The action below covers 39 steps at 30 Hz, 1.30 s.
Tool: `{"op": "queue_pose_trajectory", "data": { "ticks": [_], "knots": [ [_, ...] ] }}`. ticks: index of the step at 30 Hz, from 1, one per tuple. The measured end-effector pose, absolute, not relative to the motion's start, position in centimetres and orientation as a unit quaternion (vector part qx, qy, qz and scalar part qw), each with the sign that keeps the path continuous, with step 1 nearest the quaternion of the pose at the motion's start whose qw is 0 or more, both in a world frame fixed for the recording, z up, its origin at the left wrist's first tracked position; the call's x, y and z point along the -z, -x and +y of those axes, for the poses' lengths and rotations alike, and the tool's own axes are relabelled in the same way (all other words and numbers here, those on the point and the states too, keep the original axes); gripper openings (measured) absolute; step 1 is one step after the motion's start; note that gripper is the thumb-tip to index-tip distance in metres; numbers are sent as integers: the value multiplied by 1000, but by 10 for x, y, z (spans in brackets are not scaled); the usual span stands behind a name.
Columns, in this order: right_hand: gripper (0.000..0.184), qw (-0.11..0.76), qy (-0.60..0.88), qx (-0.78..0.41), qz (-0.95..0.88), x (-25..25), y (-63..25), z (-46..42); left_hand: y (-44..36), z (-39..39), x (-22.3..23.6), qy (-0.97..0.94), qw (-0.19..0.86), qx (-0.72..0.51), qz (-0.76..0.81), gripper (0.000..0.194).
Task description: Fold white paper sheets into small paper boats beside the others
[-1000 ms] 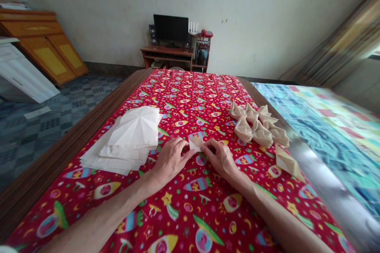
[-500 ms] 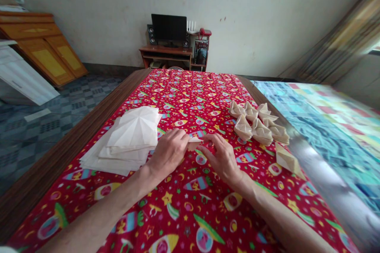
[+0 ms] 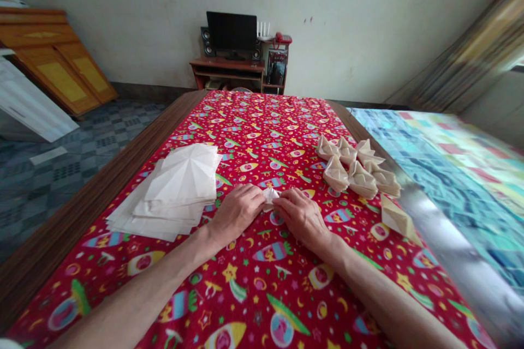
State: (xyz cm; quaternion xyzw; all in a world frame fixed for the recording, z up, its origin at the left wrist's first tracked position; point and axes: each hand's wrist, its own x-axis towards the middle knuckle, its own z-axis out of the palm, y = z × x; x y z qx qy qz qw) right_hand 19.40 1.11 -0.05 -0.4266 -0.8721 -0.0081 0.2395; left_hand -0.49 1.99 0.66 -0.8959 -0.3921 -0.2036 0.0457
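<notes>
Between my hands, near the middle of the red patterned cloth [image 3: 262, 289], is a small piece of folded white paper [image 3: 270, 198]. My left hand [image 3: 241, 207] pinches its left end with the fingers curled. From the other side, the fingers of my right hand [image 3: 301, 210] close on its right end. Much of the paper is hidden behind my fingers. Left of my left hand lies a stack of creased white paper sheets [image 3: 184, 185]. To the right sit several stacked folded paper boats [image 3: 362, 180], and nearer me a single folded paper piece [image 3: 397, 218].
The cloth covers a dark wooden table [image 3: 135, 152]. A bed with a patchwork cover [image 3: 434, 174] adjoins its right side. Past the far end stands a desk [image 3: 229, 65] with a monitor [image 3: 232, 31]. Wooden cabinets [image 3: 61, 65] stand at the left.
My right hand has closed onto the right end of the paper. The paper looks more opened and rounded than the flat point before. The view has tilted slightly.
</notes>
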Motion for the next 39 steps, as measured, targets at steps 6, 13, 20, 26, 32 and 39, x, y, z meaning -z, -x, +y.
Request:
{"op": "queue_pose_trajectory", "data": {
  "ticks": [6,13,20,26,32,39],
  "knots": [
    [21,244,420,22,-874,1,-193,9,5,16,-10,904,69,184,-379,17],
    [22,241,366,12,-899,2,-194,11,10,16,-5,894,9,210,-396,14],
    [18,234,415,26,-879,1,-194,9,13,19,-2,906,-25,200,-372,18],
    [19,273,461,-40,-843,7,-194,11,11,28,7,848,-115,290,-429,14],
    [16,281,479,-69,-829,8,-192,13,10,33,9,811,-155,271,-495,13],
    [19,276,491,-63,-824,2,-188,14,9,32,5,807,-134,253,-516,16]
  ]
}}
